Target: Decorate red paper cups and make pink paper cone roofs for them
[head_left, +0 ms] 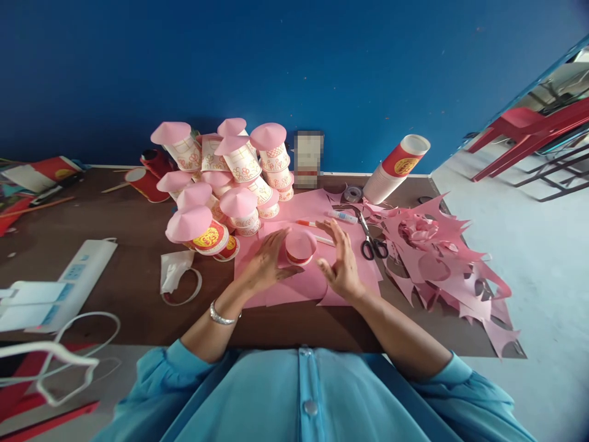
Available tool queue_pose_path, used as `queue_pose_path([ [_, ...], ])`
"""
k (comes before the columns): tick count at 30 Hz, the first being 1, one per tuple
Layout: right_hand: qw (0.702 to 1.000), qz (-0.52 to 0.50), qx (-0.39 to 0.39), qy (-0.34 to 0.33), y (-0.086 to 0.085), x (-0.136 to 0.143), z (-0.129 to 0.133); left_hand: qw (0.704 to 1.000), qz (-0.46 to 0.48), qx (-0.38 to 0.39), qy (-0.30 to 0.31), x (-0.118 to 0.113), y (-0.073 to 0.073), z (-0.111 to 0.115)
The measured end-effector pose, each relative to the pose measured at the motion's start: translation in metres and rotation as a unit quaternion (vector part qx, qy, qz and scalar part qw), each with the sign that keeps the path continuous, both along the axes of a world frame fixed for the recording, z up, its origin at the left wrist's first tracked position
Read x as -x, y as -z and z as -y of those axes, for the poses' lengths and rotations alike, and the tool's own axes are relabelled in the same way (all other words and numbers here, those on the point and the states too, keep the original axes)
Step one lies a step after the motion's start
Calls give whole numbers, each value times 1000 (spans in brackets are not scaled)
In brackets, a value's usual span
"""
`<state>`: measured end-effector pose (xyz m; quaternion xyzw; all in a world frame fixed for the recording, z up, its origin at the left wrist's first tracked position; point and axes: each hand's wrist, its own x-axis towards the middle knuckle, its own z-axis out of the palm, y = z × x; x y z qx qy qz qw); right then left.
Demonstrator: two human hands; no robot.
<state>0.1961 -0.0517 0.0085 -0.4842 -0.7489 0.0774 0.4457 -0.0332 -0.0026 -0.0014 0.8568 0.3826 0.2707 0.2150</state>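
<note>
A paper cup with a pink cone top [300,247] stands on pink paper sheets [294,288] between my two hands. My left hand [269,263] is at the cup's left side, fingers apart, close to or touching it; which of the two cannot be made out. To the right of the cup, my right hand [339,261] is raised with its fingers spread, a small gap between it and the cup. Behind the hands lie an orange-and-white pen [306,223] and a glue tube [343,217]. Black-handled scissors [368,236] rest right of my right hand.
Several decorated cups with pink cone tops [239,202] crowd the back left. A leaning cup stack [396,169] and a tape roll [353,194] are behind right. Pink paper scraps [442,264] cover the right side. A power strip [80,282] and white mask [177,270] lie left.
</note>
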Motion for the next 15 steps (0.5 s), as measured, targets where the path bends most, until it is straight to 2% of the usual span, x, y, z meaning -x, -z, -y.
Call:
queue_pose_path([
  [6,996,-74,34,19,4,-2,-3,995,22,55,-77,-25,0,3],
  [11,985,-152,60,53,15,-3,-11,988,51,57,-135,-23,1,5],
  [15,980,-178,66,53,22,-5,-16,980,97,49,-165,-20,-3,7],
])
